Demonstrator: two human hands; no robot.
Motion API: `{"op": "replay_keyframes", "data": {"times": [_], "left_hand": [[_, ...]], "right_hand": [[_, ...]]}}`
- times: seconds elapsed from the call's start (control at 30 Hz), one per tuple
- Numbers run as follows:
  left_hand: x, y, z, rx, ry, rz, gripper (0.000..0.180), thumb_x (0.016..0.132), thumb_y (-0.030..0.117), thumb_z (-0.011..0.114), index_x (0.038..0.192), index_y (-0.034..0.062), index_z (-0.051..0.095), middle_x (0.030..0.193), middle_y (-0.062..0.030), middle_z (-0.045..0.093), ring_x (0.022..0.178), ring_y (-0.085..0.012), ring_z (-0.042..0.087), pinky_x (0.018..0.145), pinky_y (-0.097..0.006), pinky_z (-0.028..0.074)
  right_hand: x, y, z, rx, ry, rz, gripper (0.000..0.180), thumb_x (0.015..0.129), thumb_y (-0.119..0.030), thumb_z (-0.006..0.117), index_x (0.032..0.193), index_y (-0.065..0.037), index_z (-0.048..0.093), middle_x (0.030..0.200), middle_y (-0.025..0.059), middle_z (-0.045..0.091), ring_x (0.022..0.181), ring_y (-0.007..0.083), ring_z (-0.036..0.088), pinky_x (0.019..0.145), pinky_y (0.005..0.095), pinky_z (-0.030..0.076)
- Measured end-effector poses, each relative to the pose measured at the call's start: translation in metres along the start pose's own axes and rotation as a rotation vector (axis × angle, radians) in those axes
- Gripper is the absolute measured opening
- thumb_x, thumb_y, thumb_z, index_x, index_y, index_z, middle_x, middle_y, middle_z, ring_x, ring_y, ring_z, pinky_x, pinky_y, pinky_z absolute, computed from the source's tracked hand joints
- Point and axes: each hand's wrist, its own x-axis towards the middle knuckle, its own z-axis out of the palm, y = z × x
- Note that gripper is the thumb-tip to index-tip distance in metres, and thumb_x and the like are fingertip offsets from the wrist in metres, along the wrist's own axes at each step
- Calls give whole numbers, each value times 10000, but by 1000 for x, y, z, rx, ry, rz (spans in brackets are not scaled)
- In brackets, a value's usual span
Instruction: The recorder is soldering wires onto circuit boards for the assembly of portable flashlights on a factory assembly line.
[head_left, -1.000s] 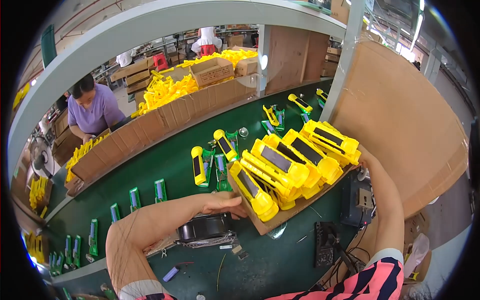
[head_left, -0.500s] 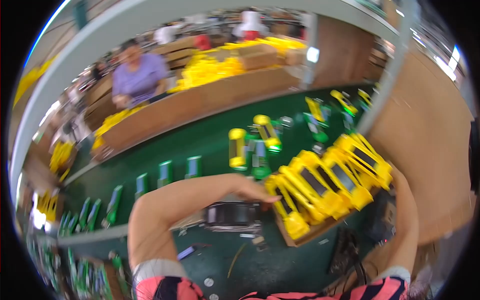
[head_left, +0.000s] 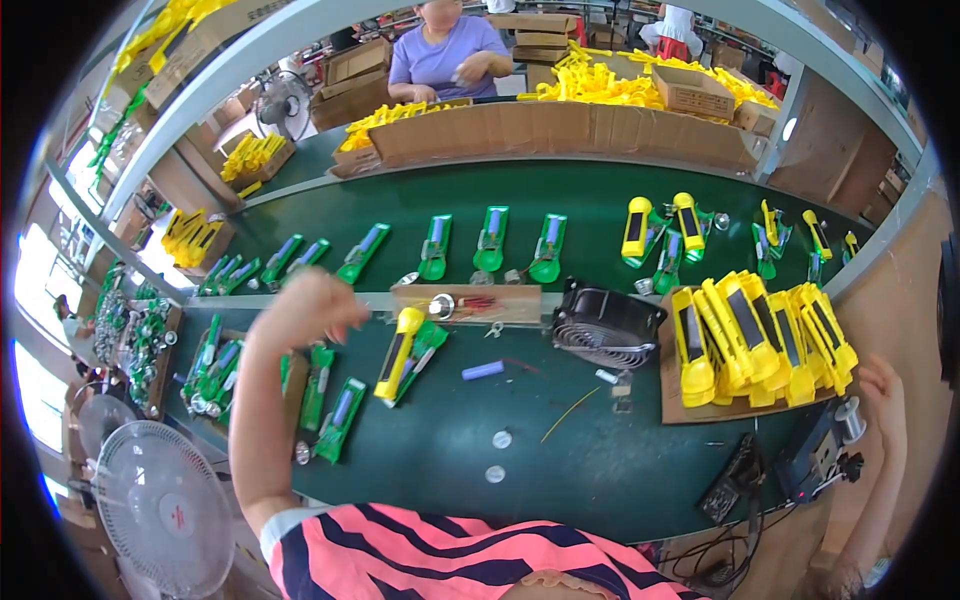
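A shallow cardboard tray [head_left: 674, 404] holds a row of yellow plastic casings [head_left: 745, 335] with dark panels, at the right of the green workbench [head_left: 440, 440]. My right hand [head_left: 882, 388] is just right of this tray, apart from it, with fingers spread and nothing in them. At the left my left hand [head_left: 318, 305] hangs over the bench with bent fingers, blurred by motion; I cannot tell whether it holds anything. Near it lie a yellow casing [head_left: 398, 352] beside an opened green casing [head_left: 425, 350], and more green casings [head_left: 342, 415] with blue cylindrical cells.
A black fan [head_left: 608, 325] and a small cardboard tray [head_left: 518, 303] stand mid-bench. Behind runs a green belt [head_left: 580, 190] carrying several green and yellow pieces. A soldering unit [head_left: 810, 455] sits at right. A white fan [head_left: 165, 510] stands lower left. Across the belt sits a co-worker [head_left: 445, 55].
Both hands were at the tray of yellow casings; now they are off it and it rests at the right. My left hand has swung left. The view has shifted, showing more of the bench.
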Motion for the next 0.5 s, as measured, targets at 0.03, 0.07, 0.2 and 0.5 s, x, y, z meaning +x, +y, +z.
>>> {"op": "replay_keyframes", "data": {"times": [0.03, 0.07, 0.2, 0.5], "left_hand": [[-14, -33, 20, 72, -52, -31, 154, 702, 170, 593, 727, 21, 622, 620, -102, 607, 559, -179, 594, 540, -305, 474], [-28, -55, 37, 370, -126, 53, 209, 684, 212, 616, 797, 36, 615, 727, -130, 616, 700, -263, 597, 645, -362, 470], [-42, -116, 110, 308, 141, -158, 405, 758, 394, 529, 814, -5, 570, 833, -192, 589, 811, -345, 559, 704, -421, 439], [-33, -106, 192, 50, 425, -164, 618, 505, 299, 778, 868, 7, 372, 833, -189, 505, 767, -354, 530, 635, -403, 440]], "right_hand": [[-26, -36, 22, 116, -57, -21, 408, 757, -38, 465, 1164, -37, 429, 963, 87, 552, 858, 139, 524, 790, 243, 408], [-64, -84, 49, 227, -109, 4, 376, 704, -31, 504, 1080, -23, 497, 947, 80, 561, 876, 146, 527, 802, 259, 406], [-169, -131, 139, -121, -714, -493, 297, 615, -15, 617, 907, -16, 564, 928, 99, 603, 881, 178, 581, 714, 290, 473], [-201, 14, 277, 1035, 498, 266, 365, 801, -112, 526, 1144, -32, 430, 802, 55, 572, 644, 88, 534, 594, 209, 461]]}}
